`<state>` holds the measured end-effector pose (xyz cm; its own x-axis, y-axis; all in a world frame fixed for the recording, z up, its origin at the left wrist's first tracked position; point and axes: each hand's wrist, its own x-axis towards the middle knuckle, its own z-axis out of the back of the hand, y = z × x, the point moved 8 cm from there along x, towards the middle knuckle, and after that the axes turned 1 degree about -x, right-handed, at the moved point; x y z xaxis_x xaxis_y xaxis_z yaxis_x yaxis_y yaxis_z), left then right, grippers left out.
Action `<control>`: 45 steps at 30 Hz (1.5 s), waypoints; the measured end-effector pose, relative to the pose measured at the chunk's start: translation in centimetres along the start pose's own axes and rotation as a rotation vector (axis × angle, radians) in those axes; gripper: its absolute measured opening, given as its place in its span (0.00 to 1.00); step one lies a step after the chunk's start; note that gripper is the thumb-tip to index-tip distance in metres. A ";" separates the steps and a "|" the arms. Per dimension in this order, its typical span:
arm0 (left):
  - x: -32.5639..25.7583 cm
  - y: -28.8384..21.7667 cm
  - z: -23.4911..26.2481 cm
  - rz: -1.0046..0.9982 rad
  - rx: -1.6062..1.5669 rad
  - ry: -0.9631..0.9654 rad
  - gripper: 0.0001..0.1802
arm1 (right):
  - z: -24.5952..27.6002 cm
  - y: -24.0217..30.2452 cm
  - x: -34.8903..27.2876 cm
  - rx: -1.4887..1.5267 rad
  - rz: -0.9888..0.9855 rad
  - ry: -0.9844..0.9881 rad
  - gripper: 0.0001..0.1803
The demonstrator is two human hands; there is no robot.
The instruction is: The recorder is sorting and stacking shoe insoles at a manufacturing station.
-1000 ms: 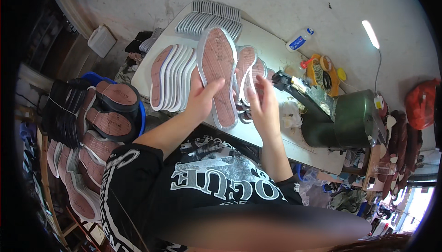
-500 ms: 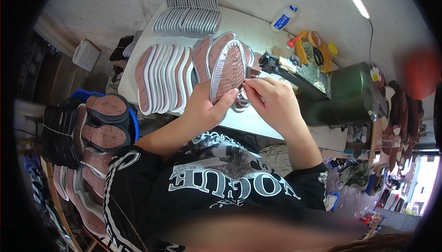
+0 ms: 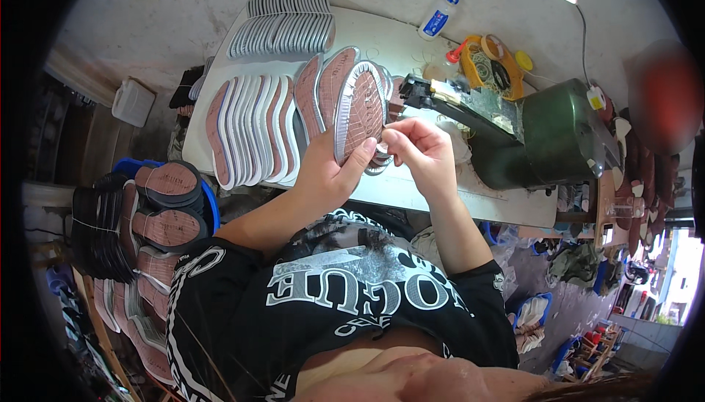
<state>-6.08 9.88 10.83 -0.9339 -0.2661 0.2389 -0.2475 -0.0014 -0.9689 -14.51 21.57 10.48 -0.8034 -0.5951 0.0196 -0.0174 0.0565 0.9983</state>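
My left hand (image 3: 332, 174) is closed round the lower left side of a shoe sole (image 3: 358, 112), held upright over the table. The sole has a brownish-pink face crossed by thin threads and a silver gathered rim. At its lower right edge, my right hand (image 3: 426, 158) pinches with thumb and forefinger; what lies between those fingertips is too small to make out. Just behind the held sole, more silver-edged soles (image 3: 334, 82) fan out on the table.
Left on the white table (image 3: 198, 127) stands a row of white-edged soles (image 3: 250, 130); behind it are bundled grey soles (image 3: 283, 27). A green sewing machine (image 3: 554, 138), yellow basket (image 3: 477, 60) and white bottle (image 3: 438, 19) are to the right. Tied soles (image 3: 172, 227) fill a blue tub (image 3: 213, 207) at left.
My right hand has turned at the sole's edge, showing more of its thumb, and its forearm is more upright. The left hand keeps its hold. The whole view has shifted slightly.
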 end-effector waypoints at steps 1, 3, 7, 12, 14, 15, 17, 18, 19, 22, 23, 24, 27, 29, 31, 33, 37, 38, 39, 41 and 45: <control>0.0 -0.1 -0.1 0.000 0.041 0.009 0.12 | 0.0 0.5 -0.2 -0.031 0.043 -0.008 0.06; -0.1 0.0 -0.5 -0.032 0.098 0.012 0.12 | 0.2 1.1 -0.5 -0.061 0.088 -0.021 0.06; -0.1 -1.1 -1.4 -0.170 0.206 0.017 0.13 | 0.5 1.4 -0.7 -0.080 0.077 -0.039 0.06; 0.0 -2.2 -2.6 -0.410 0.444 -0.053 0.14 | 1.2 0.3 -0.4 -0.161 0.030 -0.159 0.05; 0.1 -2.5 -2.8 -0.472 0.456 -0.065 0.14 | 1.3 0.7 -0.6 -0.295 0.128 -0.219 0.04; 0.5 -1.4 -2.6 -0.333 0.372 -0.028 0.14 | 1.4 1.2 -0.8 -0.430 0.224 -0.269 0.05; 0.8 -0.1 -2.5 -0.192 0.286 0.016 0.15 | 1.7 1.3 -0.9 -0.486 0.290 -0.306 0.05; 0.9 0.7 -2.4 -0.118 0.257 0.021 0.16 | 1.6 2.0 -1.2 -0.587 0.378 -0.322 0.05; 0.9 1.4 -2.4 -0.045 0.227 0.025 0.17 | 1.5 2.7 -1.6 -0.689 0.466 -0.337 0.05; 1.9 1.6 -2.3 -0.028 -0.187 -0.119 0.21 | 3.2 0.7 -1.7 -0.413 0.312 -0.331 0.07; 2.3 1.9 -2.5 -0.028 -0.190 -0.117 0.21 | 3.4 -1.2 -1.9 -0.031 0.167 -0.268 0.07; 2.7 2.6 -2.6 -0.002 -0.240 -0.162 0.23 | 3.7 -1.9 -2.2 0.154 0.170 -0.280 0.09; 4.6 3.6 -3.1 0.083 -0.465 -0.211 0.25 | 2.4 -4.7 -3.1 0.053 0.113 -0.064 0.25; 6.5 5.4 -2.6 0.122 -0.271 -0.160 0.23 | -0.3 -6.0 -5.3 0.402 -0.238 0.128 0.24; 8.8 6.2 -2.5 0.131 -0.265 -0.112 0.19 | 1.2 -7.0 -6.0 0.330 -0.209 0.015 0.19; 11.1 6.5 -2.0 -0.017 0.153 -0.128 0.16 | 2.0 -5.7 -6.5 0.374 -0.254 -0.040 0.18; 13.7 6.5 -3.8 -0.128 0.374 -0.142 0.18 | 3.8 -4.4 -6.0 0.308 -0.281 -0.171 0.15; 14.3 6.8 -4.0 -0.188 0.494 -0.142 0.19 | 4.3 -4.6 -5.4 0.358 -0.255 -0.219 0.16; 15.0 7.0 -4.2 -0.194 0.487 -0.146 0.19 | 4.8 -4.8 -4.9 0.349 -0.250 -0.219 0.16; 16.8 7.2 -4.4 -0.197 0.582 -0.136 0.15 | 5.8 -4.8 -3.0 0.321 -0.224 -0.213 0.15; 19.9 10.8 -3.8 0.411 0.305 0.122 0.18 | 6.1 -2.7 0.8 0.321 -0.121 -0.239 0.13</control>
<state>-28.30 8.18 5.39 -0.9658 -0.1892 -0.1771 0.2154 -0.2061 -0.9545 -18.77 25.84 7.48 -0.8991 -0.4121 -0.1480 -0.2744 0.2670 0.9238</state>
